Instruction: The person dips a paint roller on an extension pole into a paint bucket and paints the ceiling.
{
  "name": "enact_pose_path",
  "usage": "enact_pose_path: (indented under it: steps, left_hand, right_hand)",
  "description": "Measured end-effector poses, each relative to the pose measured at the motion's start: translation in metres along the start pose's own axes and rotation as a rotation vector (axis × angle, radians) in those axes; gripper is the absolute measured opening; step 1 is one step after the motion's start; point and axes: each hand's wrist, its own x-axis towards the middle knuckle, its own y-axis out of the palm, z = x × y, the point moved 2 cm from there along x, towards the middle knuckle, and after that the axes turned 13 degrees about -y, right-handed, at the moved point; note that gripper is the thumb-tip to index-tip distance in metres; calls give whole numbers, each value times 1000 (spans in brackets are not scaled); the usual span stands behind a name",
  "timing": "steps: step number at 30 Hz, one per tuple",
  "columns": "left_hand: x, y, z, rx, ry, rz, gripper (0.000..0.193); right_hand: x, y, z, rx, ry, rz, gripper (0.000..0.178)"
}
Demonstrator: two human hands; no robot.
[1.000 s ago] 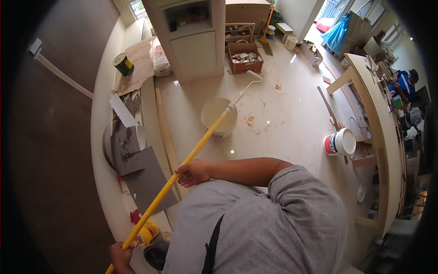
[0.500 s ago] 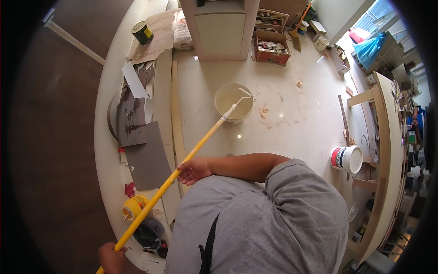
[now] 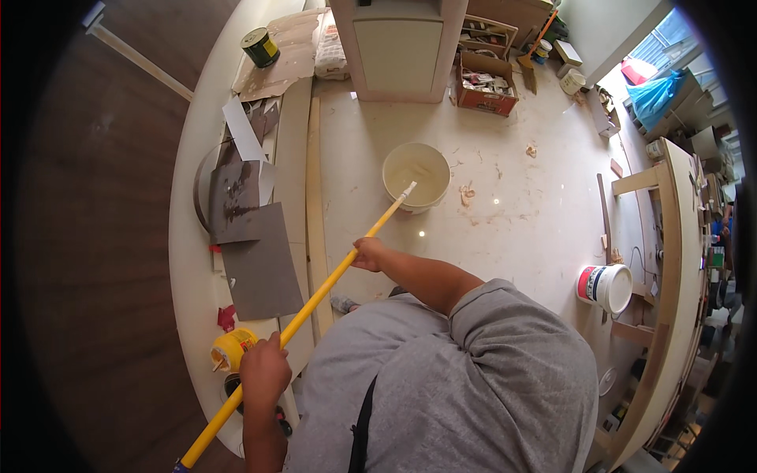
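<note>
Yellow pole (image 3: 323, 292) reaches into an open pail (image 3: 416, 154) on a glossy, littered floor (image 3: 512, 244)

The pale floor fills the middle of the room, shiny enough to throw back small spots of light, and marked with scuffs and smears. A dark brown surface (image 3: 102, 260) takes up the left side, edged by a pale, curving ledge (image 3: 188, 260). A long wooden bench (image 3: 669, 307) runs along the right, and a cabinet (image 3: 398, 59) stands at the far side.

The pole slants across the scene, its white upper end inside the pail; whatever lies beyond that end is hard to make out. A cardboard box (image 3: 487, 101) full of odds and ends sits beside the cabinet. A grey sheet (image 3: 264, 268) lies on the left, a lidded white bucket (image 3: 607, 288) near the bench.

The left hand (image 3: 266, 369) is closed over the lower pole, its fingertips hidden, near a yellow tub (image 3: 234, 347). The right hand (image 3: 368, 254) has its fingers curled around the pole higher up. Smallest are the tan scraps (image 3: 467, 194) right of the pail.
</note>
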Motion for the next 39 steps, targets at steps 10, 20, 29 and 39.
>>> enact_pose_path:
  steps: [10,20,29,39]
  left_hand:
    - [7,-38,1,18,-33,44,36]
    - [6,-30,7,15,-57,-60,40]
    - [-20,-35,68,-166,5,-102,43]
    - [-20,-9,90,-174,-34,-145,43]
  right_hand:
    - [-9,4,-1,-48,-33,144,25]
    - [-11,10,3,-69,26,152,26]
    - [-39,18,-9,-41,87,267,27]
    - [-30,29,-7,-115,10,127,23]
